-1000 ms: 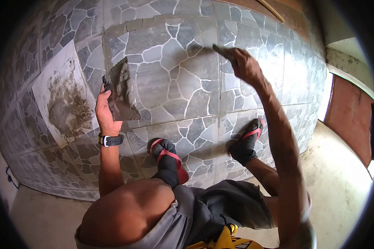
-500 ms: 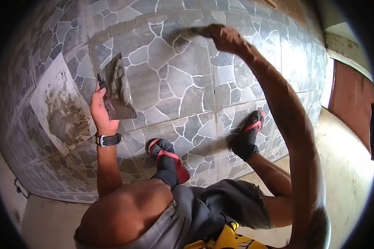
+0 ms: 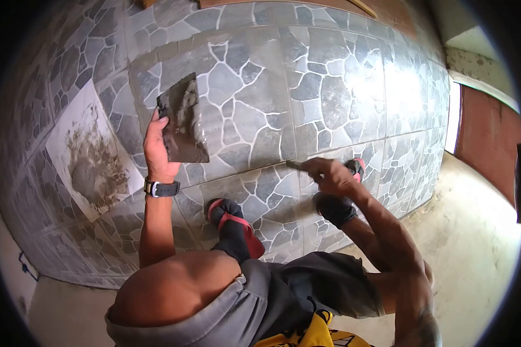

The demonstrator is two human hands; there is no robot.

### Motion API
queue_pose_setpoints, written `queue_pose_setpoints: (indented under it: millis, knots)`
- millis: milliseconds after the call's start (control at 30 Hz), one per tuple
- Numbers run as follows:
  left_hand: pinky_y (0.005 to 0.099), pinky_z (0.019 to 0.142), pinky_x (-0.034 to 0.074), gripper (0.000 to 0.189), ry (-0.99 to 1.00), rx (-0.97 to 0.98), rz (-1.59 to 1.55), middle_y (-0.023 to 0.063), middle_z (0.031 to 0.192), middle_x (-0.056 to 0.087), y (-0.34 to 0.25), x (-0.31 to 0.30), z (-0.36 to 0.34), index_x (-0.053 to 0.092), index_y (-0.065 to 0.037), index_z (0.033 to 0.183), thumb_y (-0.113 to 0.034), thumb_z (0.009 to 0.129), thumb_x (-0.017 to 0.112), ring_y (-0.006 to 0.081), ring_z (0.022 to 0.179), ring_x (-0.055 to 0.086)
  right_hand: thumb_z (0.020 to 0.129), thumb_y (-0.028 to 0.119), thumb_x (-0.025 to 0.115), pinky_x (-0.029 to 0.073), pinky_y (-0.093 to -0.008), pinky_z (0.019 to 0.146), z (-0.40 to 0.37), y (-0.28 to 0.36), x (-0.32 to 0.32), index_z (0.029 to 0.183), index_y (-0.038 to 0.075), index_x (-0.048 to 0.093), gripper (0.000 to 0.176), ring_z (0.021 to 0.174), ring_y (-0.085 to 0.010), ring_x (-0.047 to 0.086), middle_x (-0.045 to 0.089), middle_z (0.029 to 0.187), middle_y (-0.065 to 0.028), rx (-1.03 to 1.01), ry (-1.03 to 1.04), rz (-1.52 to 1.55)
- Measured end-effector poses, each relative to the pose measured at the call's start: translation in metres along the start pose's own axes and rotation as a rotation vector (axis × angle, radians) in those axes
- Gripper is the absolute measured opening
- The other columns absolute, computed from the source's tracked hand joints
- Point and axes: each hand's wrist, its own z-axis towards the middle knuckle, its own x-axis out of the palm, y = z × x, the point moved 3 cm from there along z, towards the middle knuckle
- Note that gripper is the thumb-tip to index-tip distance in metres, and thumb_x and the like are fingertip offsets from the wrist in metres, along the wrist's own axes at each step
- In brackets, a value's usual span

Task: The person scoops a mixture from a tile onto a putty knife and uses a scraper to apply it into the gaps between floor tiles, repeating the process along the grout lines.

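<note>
My left hand (image 3: 160, 141) is closed around a flat rectangular trowel (image 3: 175, 149) held above the floor. A heap of wet grey mortar (image 3: 188, 110) lies on the trowel's plate. My right hand (image 3: 329, 175) is pinched on a small dull-grey piece (image 3: 295, 165), whose kind I cannot make out. It points left, at the joint between stone-patterned tiles (image 3: 266, 124), near my right foot. Whether its tip touches the floor is hard to tell.
A white sheet (image 3: 90, 156) smeared with mortar lies on the tiles at left. My feet in dark socks and red flip-flops (image 3: 250, 240) stand on the tiles. A reddish-brown door (image 3: 489, 139) is at right; a wood strip (image 3: 363, 8) lies at the far edge.
My right hand has come down from the far tiles towards my right foot, still holding the small piece. My left hand with the trowel has shifted slightly right.
</note>
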Motion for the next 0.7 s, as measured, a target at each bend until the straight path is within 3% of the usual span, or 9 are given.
queue_pose_setpoints:
  millis: [100, 167, 267, 367, 500, 533, 567, 633, 700]
  knots:
    - [0.0358, 0.097, 0.044, 0.041, 0.002, -0.011, 0.003, 0.0092, 0.120, 0.061, 0.010, -0.013, 0.000, 0.051, -0.003, 0.130, -0.014, 0.090, 0.047, 0.0229, 0.107, 0.059, 0.090, 0.009, 0.063, 0.048, -0.0296, 0.090, 0.018, 0.037, -0.036, 0.116, -0.003, 0.060, 0.029, 0.094, -0.0140, 0.063, 0.069, 0.104, -0.0081, 0.382, -0.022, 0.400]
    - [0.0363, 0.093, 0.047, 0.038, -0.006, -0.013, -0.011, 0.0070, 0.116, 0.062, 0.018, -0.010, -0.004, 0.052, -0.005, 0.126, -0.014, 0.090, 0.048, 0.0222, 0.104, 0.060, 0.089, 0.008, 0.062, 0.048, -0.0334, 0.094, 0.034, 0.042, -0.037, 0.116, -0.005, 0.060, 0.030, 0.099, -0.0191, 0.064, 0.068, 0.105, -0.0112, 0.219, -0.079, 1.057]
    - [0.0367, 0.092, 0.048, 0.037, -0.025, -0.030, -0.067, 0.0071, 0.115, 0.063, 0.035, -0.014, -0.004, 0.054, -0.007, 0.125, -0.015, 0.090, 0.048, 0.0224, 0.102, 0.061, 0.088, 0.009, 0.063, 0.048, -0.0364, 0.097, 0.062, 0.078, -0.044, 0.116, -0.006, 0.059, 0.032, 0.101, -0.0230, 0.064, 0.067, 0.105, -0.0125, 0.152, -0.144, 1.243]
    - [0.0369, 0.094, 0.048, 0.038, 0.031, -0.015, -0.118, 0.0085, 0.117, 0.063, 0.044, -0.014, 0.001, 0.053, -0.007, 0.126, -0.015, 0.090, 0.047, 0.0227, 0.106, 0.061, 0.088, 0.009, 0.062, 0.048, -0.0334, 0.094, 0.082, 0.114, -0.043, 0.117, -0.006, 0.058, 0.033, 0.099, -0.0203, 0.063, 0.066, 0.106, -0.0112, -0.014, -0.147, 1.247]
    - [0.0365, 0.095, 0.049, 0.039, 0.043, -0.113, -0.257, 0.0102, 0.118, 0.062, 0.042, 0.001, -0.001, 0.053, -0.005, 0.126, -0.016, 0.089, 0.048, 0.0225, 0.108, 0.061, 0.088, 0.007, 0.061, 0.048, -0.0324, 0.087, 0.071, 0.173, -0.043, 0.119, -0.004, 0.057, 0.032, 0.097, -0.0181, 0.061, 0.064, 0.110, -0.0118, -0.158, -0.336, 0.349]
    - [0.0371, 0.096, 0.048, 0.040, 0.076, -0.146, -0.306, 0.0117, 0.120, 0.062, 0.040, 0.007, -0.003, 0.052, -0.004, 0.127, -0.017, 0.090, 0.048, 0.0234, 0.110, 0.061, 0.087, 0.005, 0.061, 0.048, -0.0317, 0.087, 0.073, 0.193, -0.039, 0.118, -0.004, 0.057, 0.033, 0.099, -0.0199, 0.061, 0.064, 0.112, -0.0149, -0.431, -0.394, 0.091]
    - [0.0363, 0.095, 0.049, 0.040, 0.129, -0.139, -0.358, 0.0119, 0.119, 0.062, 0.036, 0.014, -0.004, 0.052, -0.003, 0.127, -0.016, 0.090, 0.047, 0.0234, 0.107, 0.062, 0.086, 0.003, 0.061, 0.048, -0.0316, 0.086, 0.080, 0.205, -0.034, 0.118, -0.004, 0.056, 0.033, 0.100, -0.0208, 0.060, 0.064, 0.112, -0.0172, -0.612, -0.384, 0.062]
    - [0.0345, 0.093, 0.051, 0.038, 0.239, -0.124, -0.458, 0.0122, 0.117, 0.064, 0.027, 0.027, -0.005, 0.052, -0.001, 0.127, -0.014, 0.091, 0.047, 0.0235, 0.103, 0.064, 0.089, 0.006, 0.060, 0.046, -0.0330, 0.091, 0.084, 0.219, -0.027, 0.120, -0.004, 0.055, 0.033, 0.105, -0.0232, 0.061, 0.064, 0.114, -0.0164, -0.650, -0.334, 0.007]
    - [0.0342, 0.091, 0.052, 0.037, 0.267, -0.139, -0.552, 0.0135, 0.116, 0.064, 0.024, 0.031, -0.004, 0.053, 0.001, 0.124, -0.013, 0.090, 0.048, 0.0235, 0.103, 0.064, 0.091, 0.011, 0.060, 0.045, -0.0334, 0.094, 0.087, 0.195, -0.023, 0.120, -0.005, 0.055, 0.033, 0.107, -0.0238, 0.060, 0.063, 0.117, -0.0152, -0.431, -0.366, 0.407]
